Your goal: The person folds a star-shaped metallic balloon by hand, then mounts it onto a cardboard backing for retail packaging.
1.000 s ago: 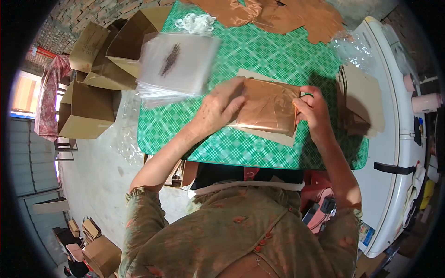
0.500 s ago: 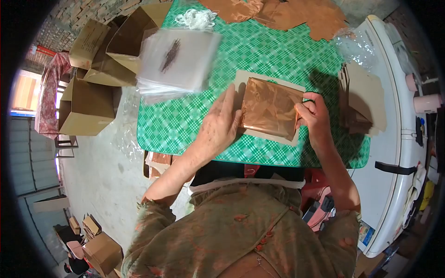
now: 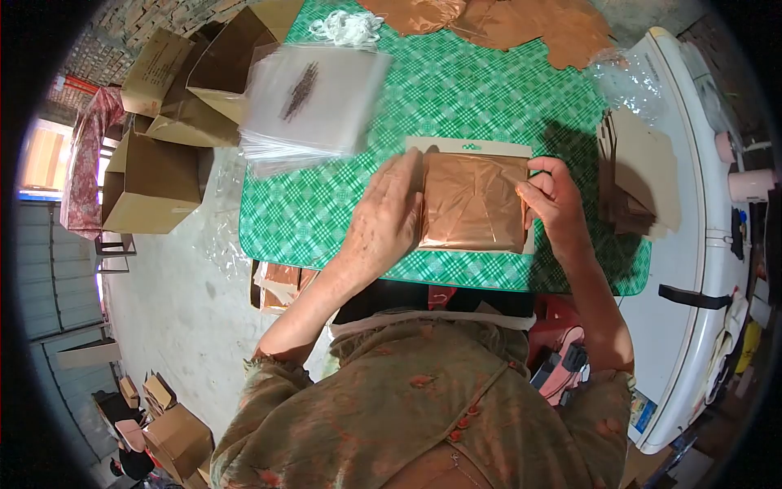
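Observation:
A folded, shiny copper-coloured sheet (image 3: 474, 201) lies on a pale card (image 3: 497, 149) with a small slot at its top edge. My left hand (image 3: 383, 212) lies along the left edge of both, fingers stretched out. At the right edge, my right hand (image 3: 555, 196) pinches the copper-coloured sheet between thumb and fingers. Both rest on the green checked tablecloth (image 3: 326, 220) near its front edge.
A stack of clear plastic bags (image 3: 318, 102) lies at the back left beside a white stringy bundle (image 3: 349, 29). Copper-coloured sheets (image 3: 497, 28) lie at the back. Brown cards (image 3: 639, 171) are stacked on the right. Open cardboard boxes (image 3: 155, 183) stand left of the table.
The copper-coloured sheet and card have turned and now sit straighter, with the card's slot showing at the top. Both hands stay at the sides and have shifted slightly.

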The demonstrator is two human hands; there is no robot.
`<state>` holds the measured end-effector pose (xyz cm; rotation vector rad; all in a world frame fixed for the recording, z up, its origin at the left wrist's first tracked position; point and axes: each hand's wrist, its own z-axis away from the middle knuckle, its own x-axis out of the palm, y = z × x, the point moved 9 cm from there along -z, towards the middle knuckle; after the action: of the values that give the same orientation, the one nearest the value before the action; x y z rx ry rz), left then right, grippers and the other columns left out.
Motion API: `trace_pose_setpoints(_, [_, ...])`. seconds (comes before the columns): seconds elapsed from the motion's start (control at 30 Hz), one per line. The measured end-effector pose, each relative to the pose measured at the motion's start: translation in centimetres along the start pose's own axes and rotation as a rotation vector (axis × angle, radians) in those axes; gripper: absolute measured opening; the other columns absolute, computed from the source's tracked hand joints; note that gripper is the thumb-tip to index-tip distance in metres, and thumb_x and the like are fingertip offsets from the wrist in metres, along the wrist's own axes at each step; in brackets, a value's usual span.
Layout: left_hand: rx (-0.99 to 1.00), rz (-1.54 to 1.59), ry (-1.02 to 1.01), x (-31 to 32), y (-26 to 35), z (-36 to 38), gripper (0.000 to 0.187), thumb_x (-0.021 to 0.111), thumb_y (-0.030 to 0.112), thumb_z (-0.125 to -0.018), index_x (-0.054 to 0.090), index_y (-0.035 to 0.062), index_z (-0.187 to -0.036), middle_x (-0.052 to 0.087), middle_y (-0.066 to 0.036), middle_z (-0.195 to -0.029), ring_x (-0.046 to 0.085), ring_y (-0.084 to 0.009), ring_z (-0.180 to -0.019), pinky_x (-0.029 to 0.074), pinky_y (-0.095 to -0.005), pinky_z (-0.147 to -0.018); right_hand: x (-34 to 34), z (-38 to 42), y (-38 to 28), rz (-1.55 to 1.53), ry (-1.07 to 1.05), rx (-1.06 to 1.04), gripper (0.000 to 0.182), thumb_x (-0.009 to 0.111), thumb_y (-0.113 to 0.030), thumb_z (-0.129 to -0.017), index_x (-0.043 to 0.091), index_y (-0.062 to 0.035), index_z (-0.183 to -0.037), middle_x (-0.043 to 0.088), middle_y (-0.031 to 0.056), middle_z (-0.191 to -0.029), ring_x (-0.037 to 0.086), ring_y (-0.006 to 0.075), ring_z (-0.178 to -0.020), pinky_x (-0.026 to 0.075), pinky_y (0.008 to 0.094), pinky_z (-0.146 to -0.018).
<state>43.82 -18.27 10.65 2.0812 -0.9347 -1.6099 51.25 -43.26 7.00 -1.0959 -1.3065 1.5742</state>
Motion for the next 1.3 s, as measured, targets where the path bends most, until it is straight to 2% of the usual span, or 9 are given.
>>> trace_pose_setpoints(0.23, [0.085,-0.004,-0.005,0.8,1.3,-1.5,0.047,0.06,0.009,-0.102,0.052,-0.0023,-0.147,0.054,-0.024,-0.151,0.046,-0.0447,-0.145,0.042,-0.0496,-0.118,0.4,-0.7,1.7,0.008,-0.004,0.073,0.034,0.065,-0.004,-0.101,0.047,-0.0002,-0.128,0.067,0.0107,-0.088,0.06,0.011,-0.06,0.049,0.025,-0.05])
trace_pose_setpoints(0.37, [0.216,-0.023,-0.022,1.8,3.1,-2.2,0.047,0.068,0.015,-0.099,0.059,-0.0035,-0.141,0.053,-0.024,-0.153,0.046,-0.0433,-0.146,0.042,-0.0501,-0.119,0.6,-0.7,1.7,0.007,-0.003,0.077,0.034,0.066,-0.004,-0.101,0.047,0.0001,-0.128,0.067,0.0109,-0.088,0.06,0.0105,-0.06,0.048,0.025,-0.05])
trace_pose_setpoints(0.47, [0.292,-0.079,-0.071,3.1,3.9,-2.5,0.052,0.071,0.019,-0.097,0.058,-0.0035,-0.143,0.053,-0.024,-0.153,0.046,-0.0429,-0.146,0.041,-0.0507,-0.12,0.6,-0.6,1.6,0.022,0.011,0.088,0.033,0.065,-0.004,-0.1,0.047,0.0004,-0.127,0.067,0.0105,-0.087,0.06,0.0103,-0.06,0.047,0.0251,-0.049])
trace_pose_setpoints(0.5, [0.309,-0.095,-0.102,3.8,4.0,-2.5,0.062,0.073,0.028,-0.096,0.054,-0.0012,-0.148,0.05,-0.024,-0.156,0.042,-0.0435,-0.149,0.037,-0.0535,-0.122,0.7,-0.6,1.5,0.017,0.004,0.086,0.033,0.066,-0.004,-0.1,0.047,0.0005,-0.127,0.067,0.0105,-0.087,0.061,0.0104,-0.06,0.047,0.0252,-0.049])
trace_pose_setpoints(0.7, [0.352,-0.148,-0.223,6.1,3.5,-2.0,0.078,0.063,0.05,-0.099,0.042,0.0061,-0.159,0.035,-0.024,-0.165,0.032,-0.0462,-0.153,0.027,-0.0589,-0.125,0.8,-0.7,1.5,0.014,-0.013,0.076,0.032,0.066,-0.005,-0.1,0.048,0.0005,-0.126,0.066,0.0104,-0.086,0.061,0.011,-0.062,0.047,0.0257,-0.048])
trace_pose_setpoints(0.8, [0.363,-0.196,-0.225,6.8,3.2,-1.9,0.079,0.057,0.056,-0.1,0.04,0.0086,-0.161,0.031,-0.025,-0.166,0.029,-0.0462,-0.154,0.025,-0.0588,-0.126,0.8,-0.8,1.4,0.018,-0.009,0.086,0.032,0.067,-0.006,-0.099,0.049,0.0007,-0.125,0.066,0.0107,-0.087,0.061,0.0112,-0.063,0.047,0.0258,-0.048])
trace_pose_setpoints(1.17, [0.359,-0.267,-0.208,7.1,3.2,-1.8,0.078,0.056,0.058,-0.1,0.041,0.0092,-0.16,0.032,-0.024,-0.167,0.027,-0.043,-0.156,0.022,-0.0571,-0.127,0.5,-0.7,1.7,0.031,0.001,0.104,0.033,0.064,-0.008,-0.101,0.05,0.0023,-0.129,0.069,0.0132,-0.095,0.063,0.013,-0.066,0.05,0.0263,-0.051])
trace_pose_setpoints(1.3, [0.362,-0.293,-0.209,7.3,3.2,-1.7,0.078,0.057,0.057,-0.1,0.042,0.0094,-0.16,0.033,-0.024,-0.166,0.028,-0.042,-0.156,0.022,-0.0564,-0.127,-0.2,0.0,0.4,0.123,0.089,0.03,0.03,0.064,-0.008,-0.101,0.053,0.0025,-0.126,0.07,0.0141,-0.099,0.066,0.0177,-0.075,0.053,0.0309,-0.06])
